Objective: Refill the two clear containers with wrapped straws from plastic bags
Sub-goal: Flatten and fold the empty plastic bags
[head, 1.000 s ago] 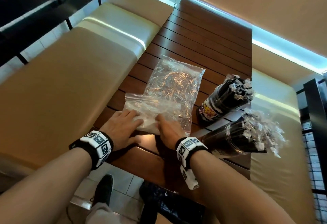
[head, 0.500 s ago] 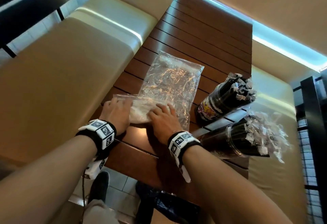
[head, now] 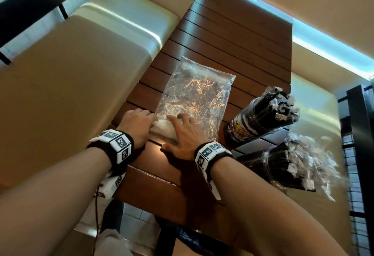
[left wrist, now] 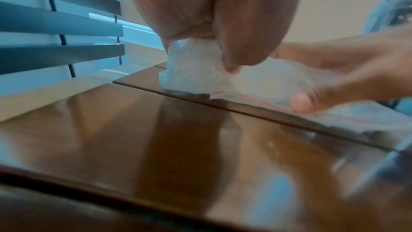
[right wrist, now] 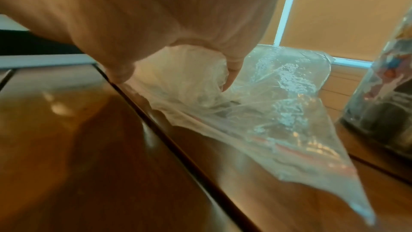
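1. Rolled plastic bag (head: 163, 128) at the near part of the slatted wooden surface (head: 232, 39), lying across the near end of a second, flat plastic bag (head: 194, 97).
2. Left hand (head: 137, 127) clamped on the roll's left end, fingers and thumb curled round the bunched film, plainly so in the left wrist view (left wrist: 191, 70).
3. Right hand (head: 185, 134) laid over the roll's right part, fingers curved onto the film and pressing it against the flat bag; right grip closed over the roll, by the right wrist view (right wrist: 189, 77).
4. Both bags probably empty: almost weightless, limp, crinkly, slick against the glossy wood; likely to spring open or slide once let go. No fragility to speak of.
5. Best taken by the rolled bulk with a full wrap, or by the stiffer zip edge with its red line (right wrist: 296, 151); a pinch on loose film only stretches it.
6. Two clear containers just right of the bags, both packed with dark wrapped straws: far container (head: 261, 122) and near container (head: 287, 170), wrapper ends bristling from the tops. Top-heavy by the look, so better held low round the wall.
7. Colourful label on the far container's lower wall, print too blurred to read. Black-and-white square marker patterns on both wrist bands (head: 116, 144); no legible words anywhere.
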Motion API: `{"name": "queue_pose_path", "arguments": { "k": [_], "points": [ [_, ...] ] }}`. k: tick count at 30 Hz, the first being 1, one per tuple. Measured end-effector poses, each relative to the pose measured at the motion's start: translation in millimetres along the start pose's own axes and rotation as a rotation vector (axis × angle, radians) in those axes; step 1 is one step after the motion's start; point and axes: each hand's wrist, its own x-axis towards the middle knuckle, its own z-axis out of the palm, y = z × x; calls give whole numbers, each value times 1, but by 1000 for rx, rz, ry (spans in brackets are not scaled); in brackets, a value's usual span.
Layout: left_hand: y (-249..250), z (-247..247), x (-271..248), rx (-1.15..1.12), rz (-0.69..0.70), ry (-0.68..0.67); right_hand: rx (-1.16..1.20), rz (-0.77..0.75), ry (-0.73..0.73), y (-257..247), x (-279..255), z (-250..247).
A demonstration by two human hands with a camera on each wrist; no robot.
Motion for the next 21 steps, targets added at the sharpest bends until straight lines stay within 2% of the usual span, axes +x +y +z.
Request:
{"name": "queue_pose_path", "arguments": {
  "k": [3, 6, 10, 12, 13, 15, 17, 19, 21],
  "points": [
    [-5, -12, 6, -101, -16, 128, 58, 24, 153, -4, -1, -6],
    [-10, -32, 12, -177, -33, 312, 367, 56, 232, -11, 7, -26],
    [-1, -62, 17, -381, -175, 429, 565, 83, 355, -25, 17, -61],
    [8, -66, 19, -485, -320, 394, 697, 84, 428, -40, 20, -77],
    [14, -66, 18, -591, -395, 324, 765, 102, 462, -48, 21, -82],
    [28, -69, 14, -889, -457, 207, 836, 153, 565, -61, 22, -87],
    [34, -79, 8, -1261, -481, 159, 827, 232, 668, -58, 20, -80],
    [41, -94, 1, -1568, -450, 51, 933, 301, 601, -50, 12, -75],
    [40, -99, 0, -1668, -392, -68, 1135, 305, 456, -44, 6, -68]
  ]
}}
